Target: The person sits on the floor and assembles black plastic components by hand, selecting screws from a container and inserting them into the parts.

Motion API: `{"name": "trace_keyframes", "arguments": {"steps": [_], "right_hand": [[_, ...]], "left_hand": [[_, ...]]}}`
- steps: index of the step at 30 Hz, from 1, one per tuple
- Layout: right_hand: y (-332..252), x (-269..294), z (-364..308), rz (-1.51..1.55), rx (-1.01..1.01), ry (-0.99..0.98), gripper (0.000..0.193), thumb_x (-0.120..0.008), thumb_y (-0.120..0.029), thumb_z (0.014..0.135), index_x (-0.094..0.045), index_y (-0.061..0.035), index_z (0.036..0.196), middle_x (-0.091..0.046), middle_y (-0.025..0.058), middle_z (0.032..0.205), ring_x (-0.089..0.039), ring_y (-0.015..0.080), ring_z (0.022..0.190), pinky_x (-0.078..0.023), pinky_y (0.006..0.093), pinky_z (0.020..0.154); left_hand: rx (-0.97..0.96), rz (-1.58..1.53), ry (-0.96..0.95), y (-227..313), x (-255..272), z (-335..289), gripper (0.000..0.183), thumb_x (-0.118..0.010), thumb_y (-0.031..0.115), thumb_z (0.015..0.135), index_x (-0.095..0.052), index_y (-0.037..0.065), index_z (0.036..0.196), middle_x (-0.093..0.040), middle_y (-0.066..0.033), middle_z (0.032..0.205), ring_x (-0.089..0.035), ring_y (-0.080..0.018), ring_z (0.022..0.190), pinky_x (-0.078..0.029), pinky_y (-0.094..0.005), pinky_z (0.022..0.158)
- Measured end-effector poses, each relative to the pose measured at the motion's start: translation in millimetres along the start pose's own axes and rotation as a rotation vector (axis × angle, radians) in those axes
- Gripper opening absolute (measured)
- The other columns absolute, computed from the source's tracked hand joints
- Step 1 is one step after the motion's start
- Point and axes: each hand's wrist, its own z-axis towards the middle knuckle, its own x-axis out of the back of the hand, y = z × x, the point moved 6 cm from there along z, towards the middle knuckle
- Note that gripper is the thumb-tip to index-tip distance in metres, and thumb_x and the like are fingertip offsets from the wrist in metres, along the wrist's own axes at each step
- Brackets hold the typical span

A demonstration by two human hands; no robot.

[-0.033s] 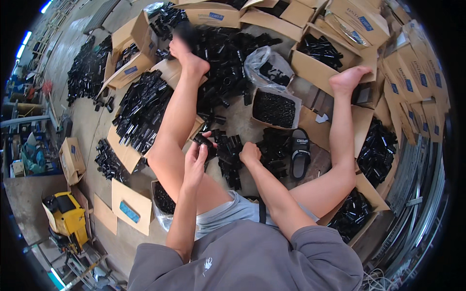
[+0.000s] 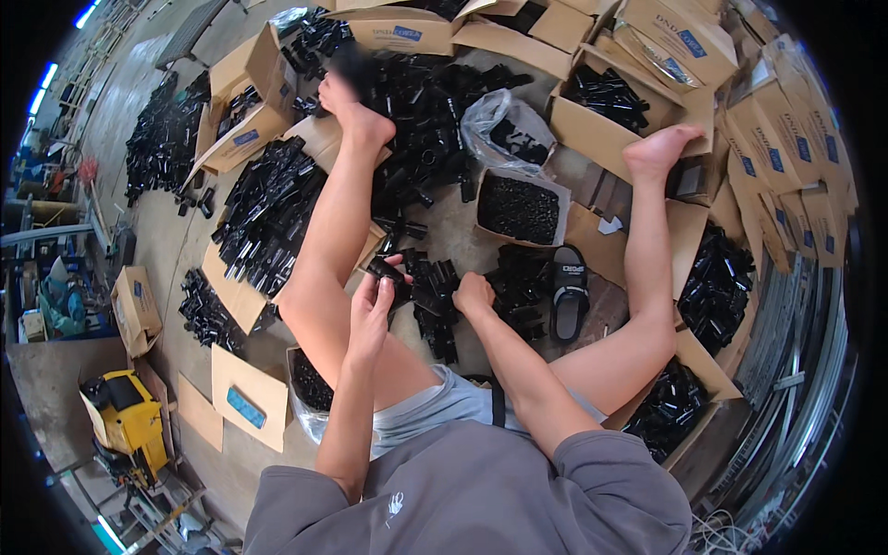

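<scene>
Holding black fitting in left hand, pinched between thumb and curled fingers, partly covered by them. Located at the top of that hand in view, just left of loose black pieces heaped on the floor. Long axis seemingly slanted, upper left to lower right, so roughly toward the heap; lower end lost against other dark parts, cannot tell full length or exact shape. Right hand at right edge of same heap, back of hand up, fingers bunched and bent under, pointing toward the pieces; cannot tell whether pinching one or just resting against it. Main relation: held fitting to the left of right hand and a little farther from the body, heaped pieces lying between; left hand nearer, already in contact, right hand apart from the fitting across the heap. Right of right hand: more black pieces, then black sandal. Farther out, past right hand: small open box filled with tiny black parts, clear plastic bag just beyond. Left side: big pile of black tubes; nearer the body, cardboard flap with flat blue phone-like thing on top.
</scene>
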Motion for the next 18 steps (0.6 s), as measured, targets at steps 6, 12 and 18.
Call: {"name": "trace_keyframes", "arguments": {"steps": [6, 12, 18], "right_hand": [[13.3, 17.8, -19.7, 0.076, 0.057, 0.200, 0.037, -0.064, -0.019, 0.094, -0.057, -0.0023, 0.125, -0.074, 0.0253, 0.100, -0.073, 0.0409, 0.097, -0.053, 0.0540, 0.091], [4.3, 112.1, -111.9, 0.695, 0.347, 0.438, 0.032, -0.068, -0.014, 0.095, -0.062, -0.0015, 0.123, -0.074, 0.0204, 0.103, -0.072, 0.0395, 0.095, -0.056, 0.0467, 0.083], [-17.3, 144.2, -172.9, 0.407, 0.777, 0.778, 0.034, -0.072, 0.001, 0.085, -0.068, -0.0047, 0.118, -0.071, 0.0140, 0.108, -0.067, 0.0342, 0.096, -0.056, 0.0425, 0.085]], "left_hand": [[0.036, -0.006, -0.007, -10.7, -13.2, 4.9, 0.035, -0.062, 0.020, 0.108, -0.064, -0.003, 0.134, -0.072, -0.0069, 0.123, -0.064, -0.0114, 0.113, -0.048, -0.0277, 0.103], [0.193, -0.073, 0.015, -34.4, -37.6, 6.7, 0.041, -0.073, 0.014, 0.100, -0.064, -0.001, 0.137, -0.074, -0.0060, 0.117, -0.067, -0.0097, 0.108, -0.051, -0.0253, 0.099], [0.268, -0.098, -0.038, -31.1, -68.1, 3.2, 0.012, -0.077, 0.015, 0.097, -0.073, 0.004, 0.101, -0.073, 0.0030, 0.093, -0.062, -0.0030, 0.084, -0.049, -0.0210, 0.078]]}}
